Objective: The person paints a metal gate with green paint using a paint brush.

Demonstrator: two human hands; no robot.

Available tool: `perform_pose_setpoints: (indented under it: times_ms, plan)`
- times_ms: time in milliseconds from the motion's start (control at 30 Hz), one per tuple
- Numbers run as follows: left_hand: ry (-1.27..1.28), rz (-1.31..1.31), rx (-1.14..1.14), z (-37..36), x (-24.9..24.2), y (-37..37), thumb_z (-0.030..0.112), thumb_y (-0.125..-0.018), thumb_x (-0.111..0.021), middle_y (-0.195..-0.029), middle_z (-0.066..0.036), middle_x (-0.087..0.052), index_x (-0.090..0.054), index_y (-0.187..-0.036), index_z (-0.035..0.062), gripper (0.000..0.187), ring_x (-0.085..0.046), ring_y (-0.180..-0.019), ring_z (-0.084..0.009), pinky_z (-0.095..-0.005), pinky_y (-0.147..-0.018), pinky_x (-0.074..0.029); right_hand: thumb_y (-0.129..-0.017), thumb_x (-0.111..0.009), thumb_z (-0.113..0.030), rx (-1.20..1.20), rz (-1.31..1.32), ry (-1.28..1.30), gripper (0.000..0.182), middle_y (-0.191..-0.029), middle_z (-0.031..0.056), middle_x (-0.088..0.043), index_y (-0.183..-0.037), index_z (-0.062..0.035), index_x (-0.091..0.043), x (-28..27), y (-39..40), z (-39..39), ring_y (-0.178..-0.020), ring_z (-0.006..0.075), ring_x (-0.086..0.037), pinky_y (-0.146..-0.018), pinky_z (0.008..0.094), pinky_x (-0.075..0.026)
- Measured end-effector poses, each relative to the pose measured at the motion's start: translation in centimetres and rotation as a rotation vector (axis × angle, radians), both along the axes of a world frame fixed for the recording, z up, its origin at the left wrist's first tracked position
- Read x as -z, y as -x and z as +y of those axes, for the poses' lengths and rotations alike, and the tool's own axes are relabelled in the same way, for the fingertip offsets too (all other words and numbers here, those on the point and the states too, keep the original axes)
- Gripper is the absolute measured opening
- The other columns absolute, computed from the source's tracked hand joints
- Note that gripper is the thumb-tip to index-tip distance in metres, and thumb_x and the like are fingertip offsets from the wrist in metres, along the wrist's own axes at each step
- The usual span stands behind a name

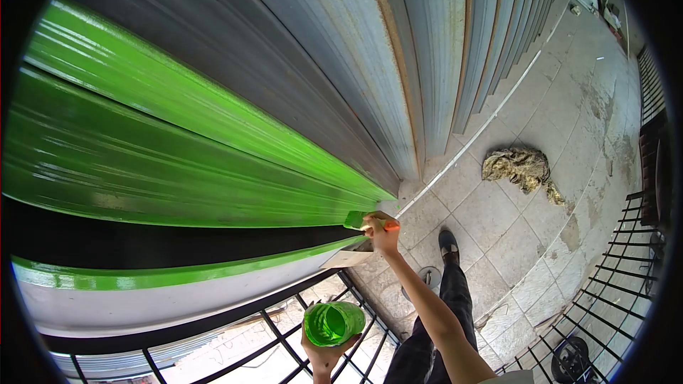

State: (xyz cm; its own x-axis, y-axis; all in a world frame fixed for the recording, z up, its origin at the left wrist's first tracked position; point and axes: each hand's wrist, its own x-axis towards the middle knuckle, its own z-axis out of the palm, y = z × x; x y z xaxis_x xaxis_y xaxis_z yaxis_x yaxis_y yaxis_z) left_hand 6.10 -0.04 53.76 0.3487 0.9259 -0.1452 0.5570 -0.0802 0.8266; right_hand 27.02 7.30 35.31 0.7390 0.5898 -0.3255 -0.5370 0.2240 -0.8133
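Observation:
My right hand [383, 233] is closed around a paintbrush [390, 225] with an orange handle. Its bristles [353, 220] are loaded with green paint and touch, or sit very close to, the lower end of a ribbed metal panel [178, 171]. Wet, glossy green covers that part of the panel, while the neighbouring folds [306, 50] are bare grey metal. Lower down, my left hand [324, 352] grips a paint tub [356, 313] from below and the side. The tub is uncapped, with green paint inside and smeared over its wall.
A crumpled, stained cloth [523, 168] lies on the tiled floor [491, 220]. Grey folded metal [434, 57] continues to the upper right. Black metal railings [277, 334] run along the bottom, and another barred grille [612, 277] stands at right. A dark round object [571, 359] is near the grille.

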Motion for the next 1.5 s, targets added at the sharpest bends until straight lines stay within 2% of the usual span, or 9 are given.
perform_pose_setpoints:
  times_ms: [100,367,467,533,633,800,1100,1233,1500]
  plan:
    - [-0.011,-0.025,0.01,0.5,0.6,-1.4,0.02,-0.049,-0.094,-0.109,-0.013,-0.065,-0.044,-0.128,-0.0059,0.097,-0.065,-0.097,-0.0205,-0.0328,-0.088,-0.053,-0.083,-0.054,-0.004,-0.026,-0.003,-0.029,0.015,-0.072,0.0088,-0.065,-0.093,0.0009,-0.064,-2.4,-3.2,-4.1,-0.053,0.0114,-0.06,-0.048,0.0224,-0.046]
    - [-0.255,-0.031,0.109,2.6,1.5,-6.7,0.022,-0.052,-0.092,-0.119,-0.019,-0.061,-0.048,-0.13,-0.0004,0.092,-0.062,-0.106,-0.032,-0.0391,-0.091,-0.051,-0.076,-0.063,-0.002,-0.263,-0.349,-0.152,0.016,-0.073,0.0146,-0.065,-0.09,0.0043,-0.06,-24.3,-7.7,-13.9,-0.058,0.0185,-0.065,-0.054,0.0282,-0.052]
    - [-0.369,-0.075,0.088,2.9,1.3,-9.1,0.021,-0.052,-0.091,-0.123,-0.019,-0.059,-0.048,-0.129,-0.0015,0.091,-0.059,-0.111,-0.0353,-0.0404,-0.094,-0.049,-0.072,-0.065,-0.002,-0.52,-0.887,-0.033,0.011,-0.064,0.0108,-0.064,-0.083,-0.001,-0.066,-28.5,-8.5,-15.1,-0.051,0.0189,-0.063,-0.047,0.0273,-0.049]
    - [-0.471,-0.086,0.069,2.7,0.5,-10.9,0.018,-0.052,-0.089,-0.125,-0.019,-0.057,-0.047,-0.13,-0.0019,0.091,-0.057,-0.114,-0.0374,-0.0419,-0.097,-0.047,-0.067,-0.069,0.0,-0.551,-1.106,0.006,0.022,-0.063,0.0058,-0.064,-0.086,-0.0098,-0.069,-29.7,-8.2,-15.0,-0.05,0.0189,-0.062,-0.044,0.0272,-0.047]
    - [-0.637,-0.101,0.051,2.4,-0.1,-13.1,0.015,-0.054,-0.086,-0.127,-0.02,-0.056,-0.045,-0.132,-0.0018,0.09,-0.054,-0.117,-0.0402,-0.0442,-0.099,-0.045,-0.088,-0.063,-0.005,-0.614,-1.154,-0.054,0.014,-0.083,0.01,-0.069,-0.102,-0.0009,-0.067,-30.9,-8.2,-15.6,-0.061,0.0157,-0.064,-0.056,0.0208,-0.047]
    - [-0.752,-0.155,-0.027,1.0,-2.0,-15.1,0.005,-0.066,-0.075,-0.129,-0.019,-0.056,-0.046,-0.131,-0.0026,0.071,-0.051,-0.122,-0.0413,-0.0554,-0.103,-0.038,-0.089,-0.062,-0.004,-0.638,-1.032,0.029,0.012,-0.078,0.0097,-0.068,-0.098,0.002,-0.067,-32.7,-8.7,-15.8,-0.063,0.0122,-0.064,-0.057,0.0234,-0.049]
    - [-0.99,-0.146,-0.081,-0.5,-3.6,-15.6,0.01,-0.078,-0.069,-0.123,-0.02,-0.059,-0.053,-0.122,-0.0032,0.049,-0.052,-0.12,-0.0433,-0.058,-0.103,-0.037,-0.077,-0.075,-0.005,-0.604,-1.166,0.088,0.017,-0.074,0.0065,-0.069,-0.091,-0.002,-0.067,-32.9,-9.1,-16.7,-0.06,0.0163,-0.068,-0.052,0.0241,-0.052]
    - [-1.073,-0.07,-0.087,-1.3,-3.6,-15.4,0.009,-0.08,-0.066,-0.12,-0.019,-0.061,-0.057,-0.116,-0.003,0.039,-0.054,-0.118,-0.043,-0.0588,-0.102,-0.037,-0.083,-0.071,-0.006,-0.588,-1.241,0.032,0.011,-0.071,0.0076,-0.07,-0.091,0.002,-0.067,-32.8,-9.3,-16.4,-0.053,0.0126,-0.066,-0.05,0.0233,-0.05]
    - [-1.114,-0.069,-0.088,-2.1,-4.3,-15.3,0.011,-0.08,-0.068,-0.12,-0.019,-0.062,-0.057,-0.114,-0.0029,0.039,-0.055,-0.117,-0.0427,-0.059,-0.101,-0.038,-0.076,-0.08,-0.012,-0.645,-1.324,-0.036,0.024,-0.073,0.0064,-0.068,-0.091,-0.0025,-0.065,-32.6,-9.1,-16.1,-0.056,0.0161,-0.066,-0.05,0.0244,-0.051]
